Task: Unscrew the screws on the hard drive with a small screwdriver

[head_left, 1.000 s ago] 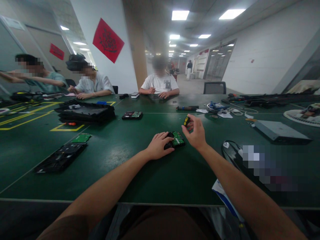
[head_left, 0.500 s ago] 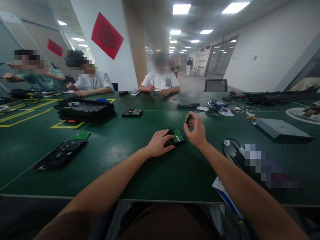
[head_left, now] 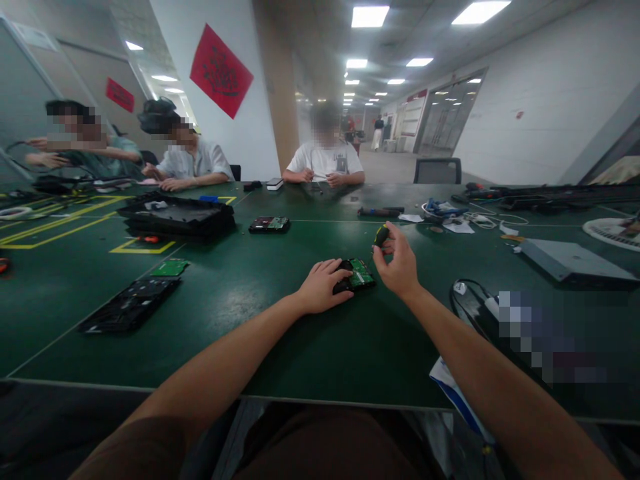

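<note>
A hard drive (head_left: pixel 363 273) with a green circuit board facing up lies on the green table (head_left: pixel 280 353) in front of me. Across its left part rests my left hand (head_left: pixel 324 287), with the thumb along the near edge and the fingers over the top, holding it. Just right of the drive, my right hand (head_left: pixel 399 263) pinches the dark green and yellow handle of a screwdriver (head_left: pixel 382 235). The handle is tilted, and its thin shaft points down toward the drive's right end. Whether the tip touches the drive I cannot tell.
Another hard drive (head_left: pixel 269 225) lies farther back. At left are a black plastic frame (head_left: pixel 131 305), a green circuit board (head_left: pixel 170 268) and stacked black trays (head_left: pixel 177 217). A grey metal box (head_left: pixel 575 260) and cables (head_left: pixel 457 310) lie right. Several people sit across the table.
The whole view has shifted slightly to the right. The screwdriver handle has tilted in my right hand, and its shaft now shows. My left hand keeps its place on the hard drive.
</note>
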A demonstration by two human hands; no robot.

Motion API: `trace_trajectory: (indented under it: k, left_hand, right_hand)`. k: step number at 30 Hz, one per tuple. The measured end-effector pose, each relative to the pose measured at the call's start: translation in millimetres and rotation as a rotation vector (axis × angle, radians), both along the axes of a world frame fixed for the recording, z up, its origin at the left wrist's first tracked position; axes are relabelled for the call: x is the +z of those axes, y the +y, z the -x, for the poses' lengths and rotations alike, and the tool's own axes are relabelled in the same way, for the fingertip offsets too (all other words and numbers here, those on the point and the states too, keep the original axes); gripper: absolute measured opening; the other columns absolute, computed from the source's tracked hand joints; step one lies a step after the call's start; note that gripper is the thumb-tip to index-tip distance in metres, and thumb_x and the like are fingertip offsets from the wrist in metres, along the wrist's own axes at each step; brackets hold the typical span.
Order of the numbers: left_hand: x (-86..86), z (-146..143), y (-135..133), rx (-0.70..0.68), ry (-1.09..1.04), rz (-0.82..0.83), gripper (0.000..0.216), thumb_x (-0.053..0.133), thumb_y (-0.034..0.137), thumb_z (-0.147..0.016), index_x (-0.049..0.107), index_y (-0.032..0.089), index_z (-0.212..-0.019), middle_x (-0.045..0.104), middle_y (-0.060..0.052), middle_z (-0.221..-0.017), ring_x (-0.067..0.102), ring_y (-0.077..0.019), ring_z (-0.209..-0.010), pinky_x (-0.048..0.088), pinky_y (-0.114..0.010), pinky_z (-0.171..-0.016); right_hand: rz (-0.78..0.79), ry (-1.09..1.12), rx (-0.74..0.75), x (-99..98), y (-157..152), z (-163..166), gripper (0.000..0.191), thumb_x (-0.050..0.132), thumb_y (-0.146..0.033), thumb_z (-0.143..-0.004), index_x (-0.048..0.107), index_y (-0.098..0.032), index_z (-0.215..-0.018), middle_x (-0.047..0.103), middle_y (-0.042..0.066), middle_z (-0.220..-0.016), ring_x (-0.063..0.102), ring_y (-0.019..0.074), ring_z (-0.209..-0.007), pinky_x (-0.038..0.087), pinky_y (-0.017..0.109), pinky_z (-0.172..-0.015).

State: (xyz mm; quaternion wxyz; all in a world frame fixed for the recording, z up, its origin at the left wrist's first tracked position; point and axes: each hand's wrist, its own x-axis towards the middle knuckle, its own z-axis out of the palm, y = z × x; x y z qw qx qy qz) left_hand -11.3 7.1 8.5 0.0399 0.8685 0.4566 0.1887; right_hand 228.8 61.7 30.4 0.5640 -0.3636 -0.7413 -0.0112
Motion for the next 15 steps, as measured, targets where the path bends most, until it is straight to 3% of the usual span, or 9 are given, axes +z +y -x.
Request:
trace_trajectory:
  k: [11, 15]
  left_hand:
    - [-0.6, 0.1, 0.6, -0.001, -0.004, 0.003, 0.060, 0.063, 0.059, -0.092, 0.059, 0.028, -0.143, 0.039, -0.013, -0.164, 0.036, -0.0374, -0.151, 0.030, -0.058, -0.122]
    - [-2.2, 0.6, 1.5, -0.005, -0.015, -0.001, 0.059, 0.063, 0.060, -0.092, 0.059, 0.029, -0.143, 0.040, -0.012, -0.165, 0.036, -0.0371, -0.151, 0.031, -0.059, -0.121]
  right_hand:
    - [-0.025, -0.031, -0.024, 1.9, -2.3, -0.6, 0.067, 0.064, -0.027, -0.093, 0.038, -0.026, -0.154, 0.062, 0.016, -0.134, 0.071, 0.0248, -0.093, 0.066, 0.043, -0.075]
    - [-0.039, -0.028, -0.043, 2.8, -2.5, -0.7, 0.066, 0.065, -0.026, -0.091, 0.040, -0.025, -0.153, 0.064, 0.014, -0.125, 0.069, 0.0239, -0.087, 0.065, 0.044, -0.076]
